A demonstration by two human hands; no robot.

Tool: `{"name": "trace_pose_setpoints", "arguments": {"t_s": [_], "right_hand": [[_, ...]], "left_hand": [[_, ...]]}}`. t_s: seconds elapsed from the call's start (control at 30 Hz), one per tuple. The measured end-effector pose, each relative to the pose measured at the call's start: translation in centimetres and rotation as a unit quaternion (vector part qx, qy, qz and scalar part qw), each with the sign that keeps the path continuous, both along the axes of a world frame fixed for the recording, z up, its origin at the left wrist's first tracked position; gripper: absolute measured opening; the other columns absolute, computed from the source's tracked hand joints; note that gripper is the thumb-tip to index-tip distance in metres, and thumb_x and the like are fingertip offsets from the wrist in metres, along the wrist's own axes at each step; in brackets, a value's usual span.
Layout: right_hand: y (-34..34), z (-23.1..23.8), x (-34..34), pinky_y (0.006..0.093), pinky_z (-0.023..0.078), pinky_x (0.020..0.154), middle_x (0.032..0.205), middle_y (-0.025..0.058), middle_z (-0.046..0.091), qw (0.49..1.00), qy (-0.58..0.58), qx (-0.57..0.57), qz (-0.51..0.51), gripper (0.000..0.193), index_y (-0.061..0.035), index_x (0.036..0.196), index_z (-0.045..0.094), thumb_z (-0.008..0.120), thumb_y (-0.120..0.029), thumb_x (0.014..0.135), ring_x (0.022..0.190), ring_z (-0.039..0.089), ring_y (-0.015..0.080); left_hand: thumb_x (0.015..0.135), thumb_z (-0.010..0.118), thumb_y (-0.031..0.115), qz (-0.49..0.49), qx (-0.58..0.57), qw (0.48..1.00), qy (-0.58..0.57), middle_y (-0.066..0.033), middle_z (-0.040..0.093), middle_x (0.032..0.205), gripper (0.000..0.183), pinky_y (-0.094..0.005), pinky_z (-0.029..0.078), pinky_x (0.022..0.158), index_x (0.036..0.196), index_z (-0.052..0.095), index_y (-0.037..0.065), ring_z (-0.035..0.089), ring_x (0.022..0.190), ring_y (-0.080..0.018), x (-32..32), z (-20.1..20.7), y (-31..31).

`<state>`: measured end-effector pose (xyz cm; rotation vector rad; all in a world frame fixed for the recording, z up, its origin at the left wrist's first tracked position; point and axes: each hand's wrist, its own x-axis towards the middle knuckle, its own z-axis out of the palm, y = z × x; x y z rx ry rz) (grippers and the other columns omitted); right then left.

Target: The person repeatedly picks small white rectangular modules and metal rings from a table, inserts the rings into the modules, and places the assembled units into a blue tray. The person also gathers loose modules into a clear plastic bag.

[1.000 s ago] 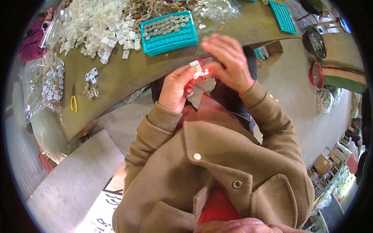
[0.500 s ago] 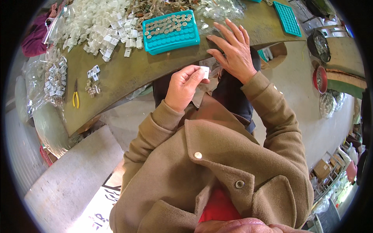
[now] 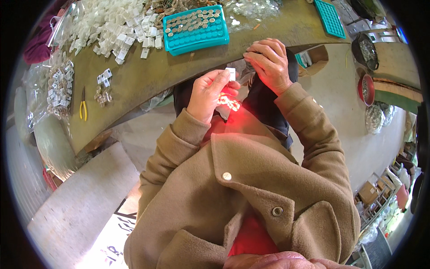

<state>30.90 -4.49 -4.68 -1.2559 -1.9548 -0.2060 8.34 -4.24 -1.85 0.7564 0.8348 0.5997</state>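
Observation:
Pinched between the thumb and fingers of my left hand [image 3: 207,95] is a small white battery case [image 3: 231,74]. Just beneath those fingers a bunched string of tiny lights [image 3: 229,102] glows red, tinting my fingers and the coat. My right hand [image 3: 271,66] is raised a little to the right, its fingers curled together; whatever they may hold is hidden. Beyond my left hand, on the table, stands a turquoise tray [image 3: 197,47] with several rows of round cells, many filled with silver coin batteries [image 3: 192,21].
On the table [image 3: 148,80] lie a heap of white cases [image 3: 121,33], yellow-handled pliers [image 3: 83,105], a small cluster of light strings [image 3: 104,94] and a bagged pile [image 3: 60,87]. Another turquoise tray [image 3: 330,18] sits far right. An open carton [image 3: 317,60] stands below the table edge.
The light string by my left hand now glows red. My right hand has gone from spread fingers over the table edge to curled ones, drawn slightly back.

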Motion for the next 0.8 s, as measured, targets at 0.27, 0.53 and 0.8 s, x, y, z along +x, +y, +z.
{"name": "trace_pose_setpoints", "arguments": {"t_s": [0.27, 0.53, 0.8], "right_hand": [[-0.1, 2.9, -2.6, 0.028, 0.054, 0.078, 0.094, 0.0045, 0.067, 0.794, 0.544, -0.266, 0.051, 0.009, -0.0004, 0.103, 0.062, 0.056, -0.006, 0.1, 0.081, 0.063, 0.0113], [0.2, 4.9, -5.0, 0.0253, 0.052, 0.083, 0.108, 0.0048, 0.067, 0.554, 0.71, -0.394, 0.182, 0.017, -0.0007, 0.111, 0.067, 0.061, -0.008, 0.097, 0.088, 0.061, 0.0092], [0.0, 5.9, -7.4, 0.0229, 0.052, 0.081, 0.098, 0.0037, 0.069, 0.612, 0.665, -0.403, 0.147, 0.023, -0.0004, 0.116, 0.068, 0.064, -0.01, 0.096, 0.087, 0.062, 0.0083]], "left_hand": [[0.106, 0.048, 0.027, 0.011, -0.085, 0.99, -0.11, -0.0065, 0.07, 0.098, 0.04, -0.0305, 0.054, 0.087, 0.125, 0.059, -0.006, 0.065, 0.083, -0.0112, -1.0, 0.6, 1.0], [0.104, 0.053, 0.03, 0.047, -0.091, 0.97, -0.222, -0.0033, 0.069, 0.095, 0.034, -0.0361, 0.054, 0.091, 0.117, 0.061, 0.0, 0.065, 0.084, -0.0097, -2.7, 1.0, 1.7], [0.102, 0.056, 0.035, 0.071, -0.1, 0.976, -0.182, 0.0003, 0.068, 0.09, 0.032, -0.0284, 0.057, 0.074, 0.105, 0.065, 0.005, 0.057, 0.067, -0.0036, -3.3, 3.0, 1.5]]}}
